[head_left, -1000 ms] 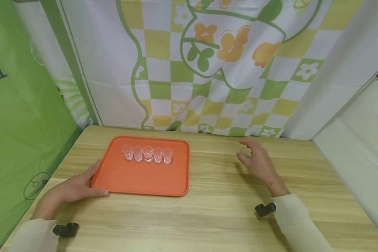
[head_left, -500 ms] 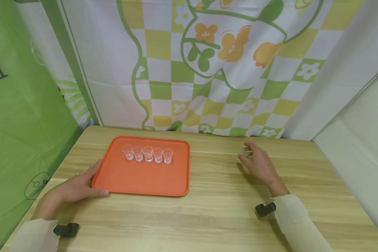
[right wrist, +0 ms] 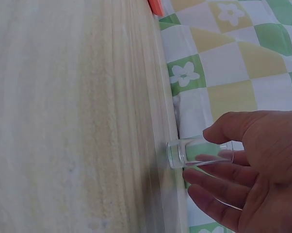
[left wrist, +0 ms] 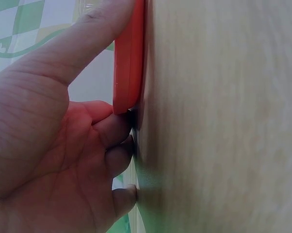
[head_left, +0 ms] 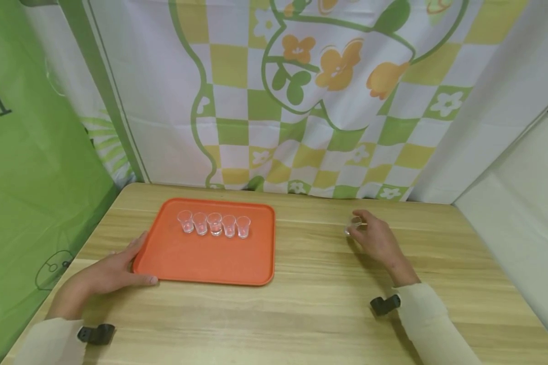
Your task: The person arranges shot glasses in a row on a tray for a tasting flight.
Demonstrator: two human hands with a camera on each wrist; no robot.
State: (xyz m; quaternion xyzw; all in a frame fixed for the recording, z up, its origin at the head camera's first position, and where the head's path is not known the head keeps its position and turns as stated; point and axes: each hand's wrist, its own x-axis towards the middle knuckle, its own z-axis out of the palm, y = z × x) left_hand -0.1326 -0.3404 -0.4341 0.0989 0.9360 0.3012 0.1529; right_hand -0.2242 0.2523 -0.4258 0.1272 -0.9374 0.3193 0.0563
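My right hand (head_left: pixel 375 237) holds a small clear shot glass (head_left: pixel 355 221) between thumb and fingers, right of the tray. In the right wrist view, the thumb lies along one side of the glass (right wrist: pixel 199 151) and the fingers along the other. Its thick base is close to the tabletop. My left hand (head_left: pixel 107 270) straddles the near left corner of an orange tray (head_left: pixel 205 261), its thumb at the front edge and its fingers along the left side. The left wrist view shows those fingertips at the tabletop beside the tray's rim (left wrist: pixel 126 73).
On the tray's far half, several clear shot glasses (head_left: pixel 215 223) stand upright in a row. The wooden table (head_left: pixel 274 324) ends at a patterned curtain (head_left: pixel 310 152) behind. A green cloth wall (head_left: pixel 36 167) is at the left and a white wall (head_left: pixel 520 203) at the right.
My right thumb and fingers have drawn together around the shot glass, and more of it shows between them. The left hand and the tray stay put.
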